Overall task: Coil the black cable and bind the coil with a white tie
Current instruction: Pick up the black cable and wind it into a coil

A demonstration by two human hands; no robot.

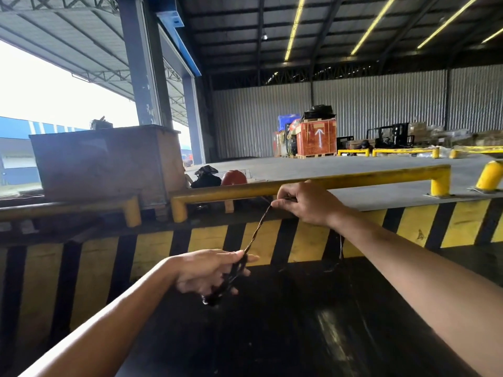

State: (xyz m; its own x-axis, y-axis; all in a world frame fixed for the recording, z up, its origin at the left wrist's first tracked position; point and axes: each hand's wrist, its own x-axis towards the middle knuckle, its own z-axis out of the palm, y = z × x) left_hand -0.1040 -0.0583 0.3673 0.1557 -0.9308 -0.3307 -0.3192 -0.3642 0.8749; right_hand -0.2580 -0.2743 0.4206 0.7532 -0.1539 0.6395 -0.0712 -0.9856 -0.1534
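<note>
A thin black cable (257,229) stretches taut between my two hands. My left hand (209,270), low and centre, grips a small blurred bundle of coiled cable (227,284) that hangs below its fingers. Higher and to the right, my right hand (307,205) pinches the cable's upper part between thumb and fingers. A thin strand (340,247) dangles below my right wrist. No white tie is visible.
A yellow guard rail (353,179) runs just behind my right hand, above a dock edge striped yellow and black (206,238). A large wooden crate (103,161) stands at the left. A dark surface (313,322) lies below my arms. Orange crates and pallets stand far back.
</note>
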